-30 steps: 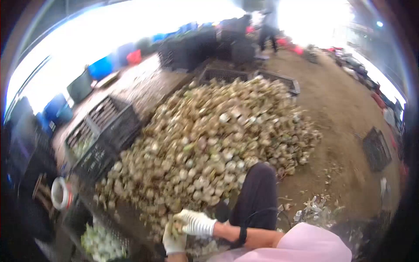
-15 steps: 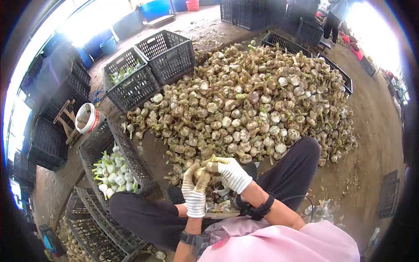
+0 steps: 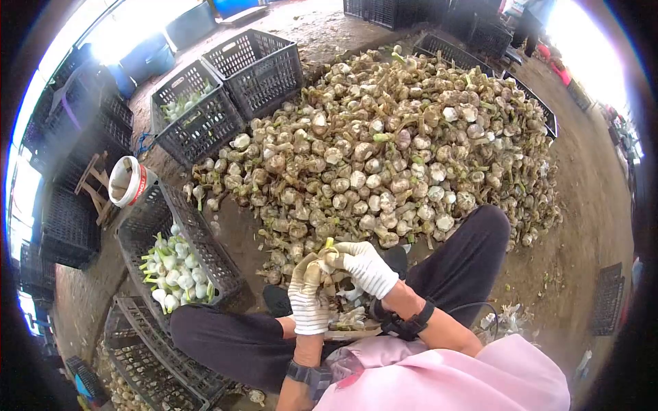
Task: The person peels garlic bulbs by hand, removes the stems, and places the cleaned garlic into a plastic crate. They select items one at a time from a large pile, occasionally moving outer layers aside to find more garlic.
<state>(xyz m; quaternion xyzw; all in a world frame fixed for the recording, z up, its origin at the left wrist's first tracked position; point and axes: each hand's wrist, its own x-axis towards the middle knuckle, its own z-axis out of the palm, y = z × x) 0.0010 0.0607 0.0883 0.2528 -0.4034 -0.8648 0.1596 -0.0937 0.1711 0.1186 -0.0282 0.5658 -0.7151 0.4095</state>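
Observation:
In striped work gloves, my left hand (image 3: 308, 291) and my right hand (image 3: 363, 266) meet in front of my lap, both closed on one garlic bulb. The bulb is mostly hidden by the fingers; its short yellow-green stem (image 3: 330, 242) sticks up between them. Below the hands lie loose peeled garlic skins (image 3: 351, 319). Just beyond is a big heap of unpeeled, soil-stained garlic (image 3: 370, 164). At my left knee, a black crate (image 3: 223, 257) holds cleaned white garlic bulbs (image 3: 181, 274) with green stems.
Two black crates (image 3: 253, 75) stand behind the heap's left side, one holding some garlic. A white bucket (image 3: 128, 181) is beside the near crate. Another crate (image 3: 147, 349) lies lower left. Stacked crates (image 3: 72, 212) line the left. A person (image 3: 531, 27) stands at the back right.
The garlic stem, which pointed sideways to the right, now points up between my fingers. My right hand's fingers have shifted over the bulb. The view has tilted slightly.

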